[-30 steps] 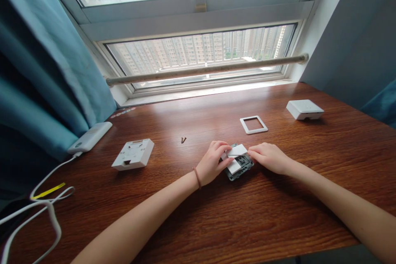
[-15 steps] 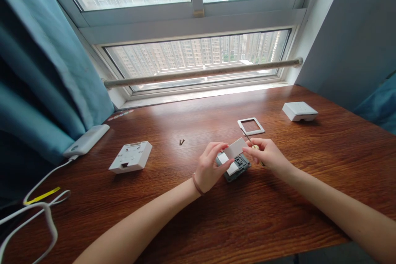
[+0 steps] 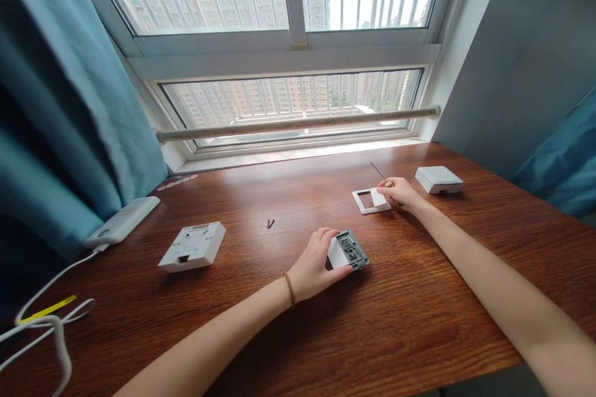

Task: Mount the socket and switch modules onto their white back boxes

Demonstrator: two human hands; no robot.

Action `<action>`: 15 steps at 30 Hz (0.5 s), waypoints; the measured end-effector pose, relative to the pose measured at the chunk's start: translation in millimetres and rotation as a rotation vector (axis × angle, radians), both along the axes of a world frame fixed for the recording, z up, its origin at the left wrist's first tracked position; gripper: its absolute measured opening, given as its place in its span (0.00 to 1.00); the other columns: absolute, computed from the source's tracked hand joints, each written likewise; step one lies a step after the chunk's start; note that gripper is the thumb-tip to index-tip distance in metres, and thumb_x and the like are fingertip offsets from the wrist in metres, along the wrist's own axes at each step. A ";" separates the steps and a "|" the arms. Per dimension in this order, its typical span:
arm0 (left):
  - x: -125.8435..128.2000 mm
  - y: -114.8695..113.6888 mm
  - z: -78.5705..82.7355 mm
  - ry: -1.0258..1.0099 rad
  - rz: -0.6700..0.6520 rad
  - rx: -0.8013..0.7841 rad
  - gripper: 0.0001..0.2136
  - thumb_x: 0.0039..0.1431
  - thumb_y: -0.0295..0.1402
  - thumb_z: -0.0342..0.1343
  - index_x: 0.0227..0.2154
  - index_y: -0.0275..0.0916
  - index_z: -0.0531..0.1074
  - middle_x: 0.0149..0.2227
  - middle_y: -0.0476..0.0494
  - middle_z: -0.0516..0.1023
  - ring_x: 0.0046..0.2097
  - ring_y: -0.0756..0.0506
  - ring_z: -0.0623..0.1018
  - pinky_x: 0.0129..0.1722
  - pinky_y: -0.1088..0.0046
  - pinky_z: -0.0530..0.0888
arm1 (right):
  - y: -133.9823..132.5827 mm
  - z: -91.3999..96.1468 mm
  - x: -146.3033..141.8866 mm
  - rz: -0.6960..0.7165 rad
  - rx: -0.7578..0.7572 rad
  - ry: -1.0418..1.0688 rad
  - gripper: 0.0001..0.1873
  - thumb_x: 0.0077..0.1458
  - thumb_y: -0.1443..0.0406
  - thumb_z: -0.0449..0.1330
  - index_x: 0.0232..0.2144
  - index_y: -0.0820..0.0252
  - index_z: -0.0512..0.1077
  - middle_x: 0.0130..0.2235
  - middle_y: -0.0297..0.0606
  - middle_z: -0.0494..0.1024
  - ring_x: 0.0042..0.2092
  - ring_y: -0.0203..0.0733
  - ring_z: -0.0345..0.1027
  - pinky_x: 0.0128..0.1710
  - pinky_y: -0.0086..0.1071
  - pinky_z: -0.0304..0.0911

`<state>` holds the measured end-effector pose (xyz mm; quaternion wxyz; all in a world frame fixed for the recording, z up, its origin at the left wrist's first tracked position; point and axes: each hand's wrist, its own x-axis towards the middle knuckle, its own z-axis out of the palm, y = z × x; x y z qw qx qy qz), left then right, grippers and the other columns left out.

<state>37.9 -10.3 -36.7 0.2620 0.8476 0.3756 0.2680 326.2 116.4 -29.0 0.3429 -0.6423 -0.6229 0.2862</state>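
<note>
My left hand (image 3: 317,265) is closed around the edges of a light switch body (image 3: 357,251), grey with a white rocker plate (image 3: 337,253) on its left half. The right half shows bare grey mechanism. Farther off to the right, my right hand (image 3: 399,191) pinches a loose white rocker plate (image 3: 378,198) over a white square frame (image 3: 360,202) lying on the table. The same hand keeps a thin screwdriver (image 3: 378,170), its shaft pointing up and left and its handle mostly hidden by the fingers.
Two screws (image 3: 270,223) lie on the wooden table (image 3: 242,316). One white switch box (image 3: 193,247) is at left, another (image 3: 439,179) at right. A white power bank (image 3: 123,220) with a cable sits by the blue curtain (image 3: 93,93). A window with a rail (image 3: 298,125) borders the back.
My right hand has carried the loose rocker plate and the screwdriver away from the switch body to the white frame. My left hand, formerly also at that plate, now grips the switch body.
</note>
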 end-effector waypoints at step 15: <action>-17.4 4.7 1.6 -0.065 -0.061 -0.041 0.24 0.49 0.35 0.59 0.49 0.39 0.60 0.50 0.38 0.66 0.51 0.41 0.68 0.53 0.61 0.67 | -2.8 -16.3 1.4 -0.095 0.123 -0.518 0.12 0.49 0.58 0.56 0.32 0.56 0.76 0.35 0.40 0.77 0.37 0.44 0.69 0.32 0.31 0.58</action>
